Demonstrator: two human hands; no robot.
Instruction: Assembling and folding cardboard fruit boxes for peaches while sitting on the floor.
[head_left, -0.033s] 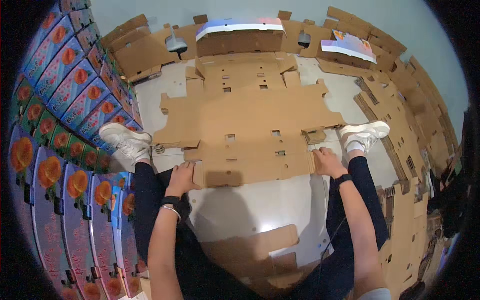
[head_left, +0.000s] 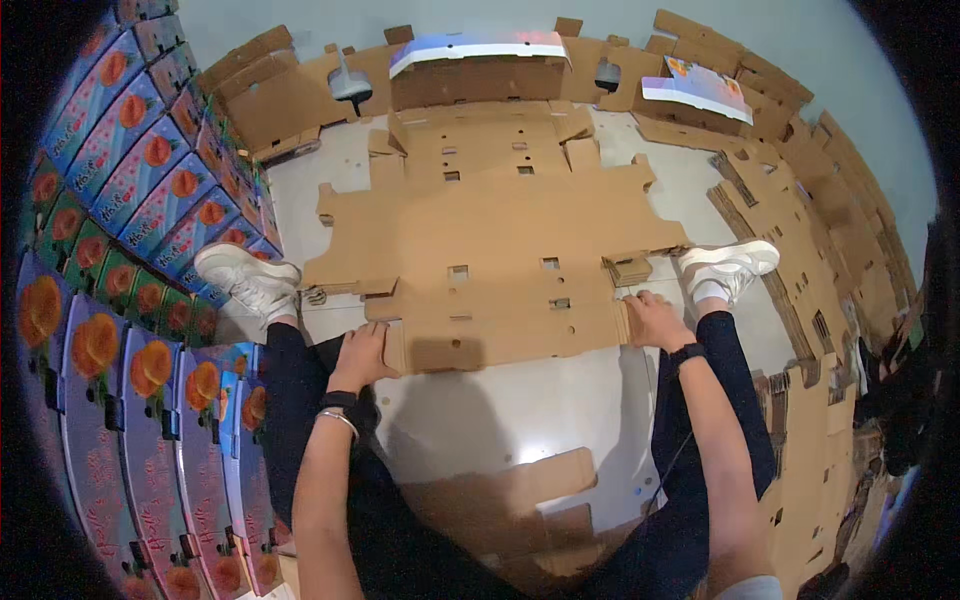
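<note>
A large brown cardboard box blank [head_left: 480, 220] lies mostly flat on the pale floor between my feet, with slots, round holes and small folded side flaps. My left hand [head_left: 362, 358] grips its near left corner, at the short end flap [head_left: 395, 348]. At the near right corner, my right hand [head_left: 655, 320] has its fingers curled over the matching end flap [head_left: 626, 325]. The undersides of both hands, and thus the thumbs' hold, are largely hidden. The blank's near edge spans the gap between the hands.
Stacked printed fruit boxes [head_left: 150, 155] rise at the left. Flattened cardboard [head_left: 770, 230] is piled along the right, and more cardboard [head_left: 480, 80] leans on the back wall. A loose cardboard piece [head_left: 540, 480] lies nearer me. My white shoes [head_left: 245, 280] flank the blank.
</note>
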